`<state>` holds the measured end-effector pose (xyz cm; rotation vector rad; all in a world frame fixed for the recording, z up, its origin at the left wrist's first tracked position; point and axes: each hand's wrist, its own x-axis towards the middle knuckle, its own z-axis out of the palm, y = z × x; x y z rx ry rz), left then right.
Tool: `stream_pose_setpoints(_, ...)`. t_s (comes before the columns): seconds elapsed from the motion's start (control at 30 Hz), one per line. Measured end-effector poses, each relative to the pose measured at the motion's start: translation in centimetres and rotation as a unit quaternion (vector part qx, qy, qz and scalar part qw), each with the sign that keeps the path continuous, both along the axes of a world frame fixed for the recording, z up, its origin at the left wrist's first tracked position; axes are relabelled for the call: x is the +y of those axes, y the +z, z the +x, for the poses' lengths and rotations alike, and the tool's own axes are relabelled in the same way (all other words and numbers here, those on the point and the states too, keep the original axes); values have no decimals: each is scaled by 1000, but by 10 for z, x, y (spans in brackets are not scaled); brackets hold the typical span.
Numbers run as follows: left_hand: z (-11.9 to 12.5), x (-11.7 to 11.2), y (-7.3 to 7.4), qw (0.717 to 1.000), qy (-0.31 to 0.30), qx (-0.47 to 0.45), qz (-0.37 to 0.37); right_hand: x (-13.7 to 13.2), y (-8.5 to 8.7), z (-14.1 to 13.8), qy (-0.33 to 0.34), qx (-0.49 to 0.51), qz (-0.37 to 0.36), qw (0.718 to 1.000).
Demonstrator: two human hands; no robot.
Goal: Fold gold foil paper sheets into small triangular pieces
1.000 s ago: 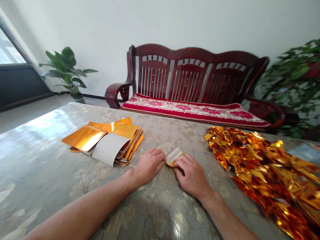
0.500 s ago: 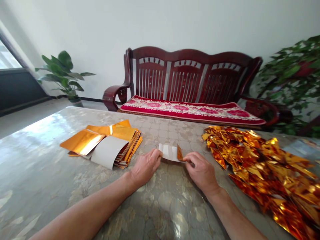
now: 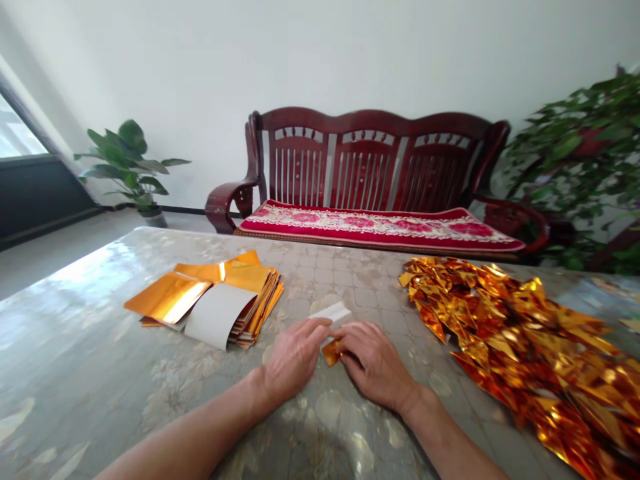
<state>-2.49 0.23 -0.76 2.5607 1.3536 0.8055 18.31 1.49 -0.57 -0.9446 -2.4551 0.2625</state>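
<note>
Between my hands is a sheet of gold foil paper [image 3: 331,352], partly folded, its pale inner side showing beyond my fingers and a gold corner nearer me. My left hand [image 3: 299,350] grips its left side with the fingers bent over it. On the other side my right hand [image 3: 373,363] pinches the paper, its fingertips almost touching those of the left. The fingers cover much of the sheet. A stack of flat gold paper sheets [image 3: 167,291] lies to the left, one pale side up. To the right spreads a heap of folded gold foil pieces [image 3: 495,327].
Everything lies on a table [image 3: 125,387] with a glossy patterned cover. Behind it stands a dark red wooden bench [image 3: 367,177] with a red floral cushion [image 3: 380,225]. Potted plants stand at left [image 3: 133,163] and right [image 3: 590,153].
My hands have come closer together, and the paper between them has turned and folded further, with a gold corner now towards me. The view has tilted slightly upward.
</note>
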Motion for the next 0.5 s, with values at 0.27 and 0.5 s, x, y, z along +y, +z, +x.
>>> stream_pose_setpoints(0.27,12,2,-3,997,48,42,-50,8,-2,4,-122,16,49,991)
stream_pose_setpoints(0.5,2,6,-10,999,20,44,15,1,-1,13,-105,16,111,988)
